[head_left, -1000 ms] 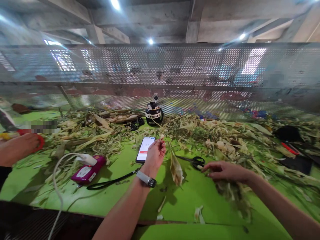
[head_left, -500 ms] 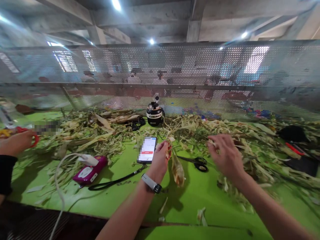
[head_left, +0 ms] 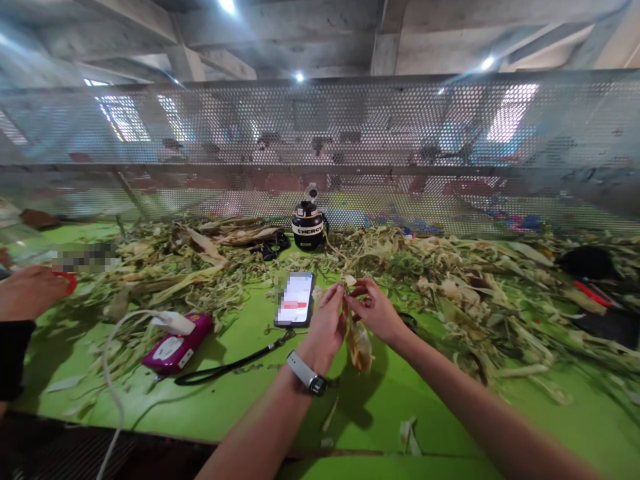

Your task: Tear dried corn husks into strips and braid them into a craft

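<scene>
My left hand (head_left: 327, 323), with a grey-banded watch on its wrist, is closed around the upper end of a small corn husk bundle (head_left: 360, 347). The bundle's pale, brown-tinged end hangs down over the green table. My right hand (head_left: 374, 308) meets the left at the top, its thumb and fingers pinched on the same bundle near a pale tip. What lies between the fingers is mostly hidden. Behind my right wrist, the black scissors (head_left: 410, 321) lie on the table, largely covered.
A phone (head_left: 295, 300) with a black strap lies left of my hands. Further left are a purple power bank (head_left: 177, 345) with a white plug and another person's hand (head_left: 31, 293) by red handles. Loose husks (head_left: 455, 280) and a black bottle (head_left: 307, 227) stretch along the back.
My right hand has come in from the pile on the right to join my left hand at the husk bundle. My left hand keeps its hold.
</scene>
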`<state>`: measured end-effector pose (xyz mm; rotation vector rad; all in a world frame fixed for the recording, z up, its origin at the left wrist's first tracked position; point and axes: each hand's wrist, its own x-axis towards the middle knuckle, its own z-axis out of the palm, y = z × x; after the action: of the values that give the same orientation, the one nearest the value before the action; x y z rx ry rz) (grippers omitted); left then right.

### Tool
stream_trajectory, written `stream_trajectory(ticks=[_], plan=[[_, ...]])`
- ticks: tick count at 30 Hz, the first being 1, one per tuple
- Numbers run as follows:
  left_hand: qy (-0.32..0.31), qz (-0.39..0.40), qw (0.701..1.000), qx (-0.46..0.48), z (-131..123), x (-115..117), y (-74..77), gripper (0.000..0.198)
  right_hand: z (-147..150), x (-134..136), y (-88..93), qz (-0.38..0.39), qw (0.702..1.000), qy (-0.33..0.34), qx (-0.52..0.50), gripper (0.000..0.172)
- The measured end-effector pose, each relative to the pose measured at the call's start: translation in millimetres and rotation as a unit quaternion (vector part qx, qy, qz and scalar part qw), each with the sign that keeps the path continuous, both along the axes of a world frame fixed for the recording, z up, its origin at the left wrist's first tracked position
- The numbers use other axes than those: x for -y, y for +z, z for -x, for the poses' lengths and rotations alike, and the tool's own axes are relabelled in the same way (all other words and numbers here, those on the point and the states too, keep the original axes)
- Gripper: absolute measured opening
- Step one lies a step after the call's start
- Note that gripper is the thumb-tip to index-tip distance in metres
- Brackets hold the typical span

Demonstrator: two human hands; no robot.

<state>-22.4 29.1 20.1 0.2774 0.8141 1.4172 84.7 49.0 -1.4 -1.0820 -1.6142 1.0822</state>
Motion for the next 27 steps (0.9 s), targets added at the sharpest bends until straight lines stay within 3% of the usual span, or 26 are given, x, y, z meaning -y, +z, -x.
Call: stream_trajectory(ticks=[4,10,14,17,21,24,27], plan=[[-0.010,-0.008,1.000,0.018,-1.6,-1.9,-4.0,0.017,0.0,-2.6,-1.1,-0.003,0.998,0.056,-0.005,0.028],[-0.005,-0.013,1.000,-0.026,-2.2,-2.9,-10.2,0.016,-7.3,0.6,5.1,-0.090,0.993,-0.038,0.070,0.021],[0.018,-0.030,0.996,-0.079,-4.2,0.3,-9.4,0.020,-8.0,8.7,13.2,0.042,0.999,-0.029,-0.008,0.027],[0.046,-0.065,0.992,-0.101,-6.0,2.2,-9.3,0.024,-5.7,14.5,18.5,0.162,0.983,-0.003,-0.086,0.031],[0.047,-0.087,0.984,-0.146,-5.9,2.3,-11.7,0.016,-5.6,16.8,22.4,0.230,0.961,0.026,-0.149,0.037],[0.068,-0.117,0.961,-0.240,-3.4,1.3,-14.1,0.010,-6.0,15.7,22.5,0.183,0.977,0.024,-0.108,0.040],[0.113,-0.170,0.901,-0.382,0.6,0.2,-16.0,0.009,-2.8,16.0,19.5,0.054,0.997,0.008,-0.059,0.041]])
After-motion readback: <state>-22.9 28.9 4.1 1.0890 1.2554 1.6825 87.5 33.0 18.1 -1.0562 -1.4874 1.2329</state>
